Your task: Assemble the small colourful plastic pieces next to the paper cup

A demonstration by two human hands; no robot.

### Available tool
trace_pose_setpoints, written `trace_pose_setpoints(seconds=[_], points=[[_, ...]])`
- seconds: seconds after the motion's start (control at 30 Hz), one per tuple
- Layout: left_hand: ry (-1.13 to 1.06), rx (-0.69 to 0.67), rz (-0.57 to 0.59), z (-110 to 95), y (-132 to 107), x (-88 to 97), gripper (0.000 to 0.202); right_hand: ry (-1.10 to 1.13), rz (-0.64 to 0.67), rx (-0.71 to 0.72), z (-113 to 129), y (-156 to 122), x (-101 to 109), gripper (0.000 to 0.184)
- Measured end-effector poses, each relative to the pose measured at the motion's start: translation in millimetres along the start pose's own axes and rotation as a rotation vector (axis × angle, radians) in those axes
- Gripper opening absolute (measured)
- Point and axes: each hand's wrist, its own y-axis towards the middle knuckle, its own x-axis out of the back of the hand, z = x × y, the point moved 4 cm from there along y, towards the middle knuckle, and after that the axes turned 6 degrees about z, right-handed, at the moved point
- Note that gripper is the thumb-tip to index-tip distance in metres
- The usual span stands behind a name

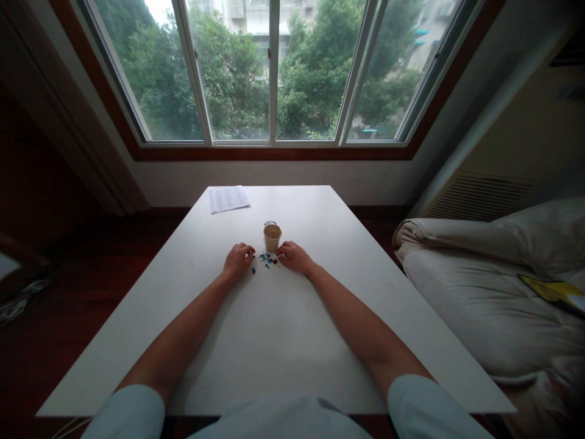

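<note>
A small beige bucket (271, 245) with a raised handle stands upright on the white table. In front of it lies a loose pile of tiny blue, black and yellow pieces (267, 260), too small to name. My left hand (237, 262) rests left of the pile, fingers curled together, with something dark by the fingertips that I cannot make out. A separate dark piece (253, 270) lies just below those fingers. On the other side, my right hand (296, 257) reaches the pile's right edge beside the bucket, fingers slightly apart and nothing visibly held.
Printed sheets of paper (229, 199) lie at the table's (283, 341) far left corner. Beyond the far edge is a wide window (274, 79). A sofa with a pale cover (461, 292) stands to the right. Cables (22, 296) lie at the far left.
</note>
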Motion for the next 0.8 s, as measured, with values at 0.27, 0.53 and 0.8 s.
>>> trace_pose_setpoints(seconds=[0.27, 0.53, 0.8], points=[[0.042, 0.024, 0.072, 3.2, -0.3, -0.2, 0.022, 0.007, -0.014, -0.023, -0.6, -1.0, 0.9, 0.024], [0.031, 0.032, 0.090, 6.7, 1.1, -0.1, 0.026, 0.026, -0.027, -0.028, -0.6, -1.5, 1.3, 0.026], [0.074, 0.015, 0.075, 3.4, -0.6, 4.1, 0.027, 0.003, -0.035, -0.038, -1.4, -1.1, 0.7, 0.015]])
